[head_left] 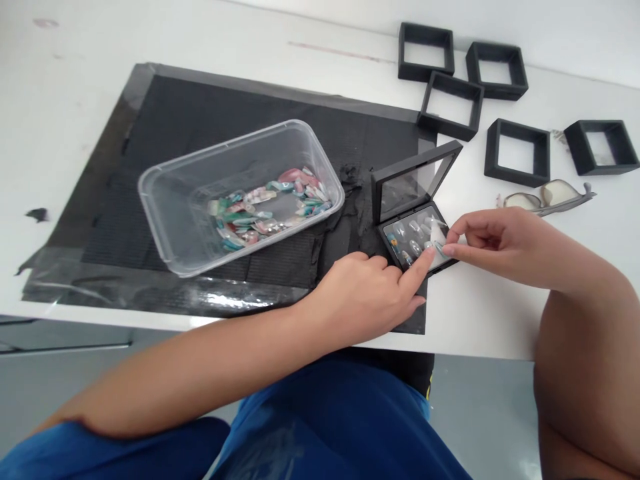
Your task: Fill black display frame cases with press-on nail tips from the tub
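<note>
Pinching a false nail [441, 249], the right hand [505, 243] faces the left hand [367, 293], half-curled with index finger extended.

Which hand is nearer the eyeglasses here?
Right. The right hand is just on the near side of the eyeglasses; the left hand is farther off to their left, index finger at the open case.
</note>
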`<action>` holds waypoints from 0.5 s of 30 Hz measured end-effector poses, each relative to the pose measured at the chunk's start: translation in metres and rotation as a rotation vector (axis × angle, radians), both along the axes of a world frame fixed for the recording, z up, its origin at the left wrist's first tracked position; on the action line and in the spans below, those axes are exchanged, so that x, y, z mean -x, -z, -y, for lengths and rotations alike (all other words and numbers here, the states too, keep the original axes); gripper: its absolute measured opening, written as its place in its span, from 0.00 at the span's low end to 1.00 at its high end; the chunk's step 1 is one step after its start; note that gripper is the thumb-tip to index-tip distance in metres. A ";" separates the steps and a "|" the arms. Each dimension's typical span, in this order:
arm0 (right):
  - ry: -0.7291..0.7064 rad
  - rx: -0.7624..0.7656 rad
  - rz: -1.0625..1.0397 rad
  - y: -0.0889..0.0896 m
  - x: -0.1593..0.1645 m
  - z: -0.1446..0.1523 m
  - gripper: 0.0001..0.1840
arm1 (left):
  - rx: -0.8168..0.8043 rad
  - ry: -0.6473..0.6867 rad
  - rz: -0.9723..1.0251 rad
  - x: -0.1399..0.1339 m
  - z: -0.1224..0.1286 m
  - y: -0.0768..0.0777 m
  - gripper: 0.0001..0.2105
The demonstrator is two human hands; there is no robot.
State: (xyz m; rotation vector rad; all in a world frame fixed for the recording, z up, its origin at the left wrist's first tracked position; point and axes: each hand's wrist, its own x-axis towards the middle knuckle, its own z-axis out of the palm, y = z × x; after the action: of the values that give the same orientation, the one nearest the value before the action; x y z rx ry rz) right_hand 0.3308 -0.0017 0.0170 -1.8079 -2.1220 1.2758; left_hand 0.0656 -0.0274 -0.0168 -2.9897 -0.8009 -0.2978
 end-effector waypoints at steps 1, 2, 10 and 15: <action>-0.012 0.007 -0.006 0.000 0.000 0.000 0.23 | 0.001 -0.001 0.014 0.000 0.000 -0.001 0.28; -0.024 0.016 -0.016 0.001 0.000 0.000 0.22 | 0.003 -0.005 0.036 0.001 -0.001 -0.001 0.28; -0.048 0.091 -0.058 0.003 -0.004 0.000 0.19 | -0.073 -0.162 0.243 0.009 -0.007 -0.011 0.13; -0.034 0.058 -0.052 0.002 -0.002 0.000 0.22 | -0.115 -0.223 0.367 0.010 -0.008 -0.014 0.08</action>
State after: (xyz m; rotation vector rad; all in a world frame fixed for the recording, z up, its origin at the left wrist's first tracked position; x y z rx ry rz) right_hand 0.3327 -0.0017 0.0146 -1.7467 -2.1188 1.3906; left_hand 0.0553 -0.0196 -0.0030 -2.7395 -1.0925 -0.8648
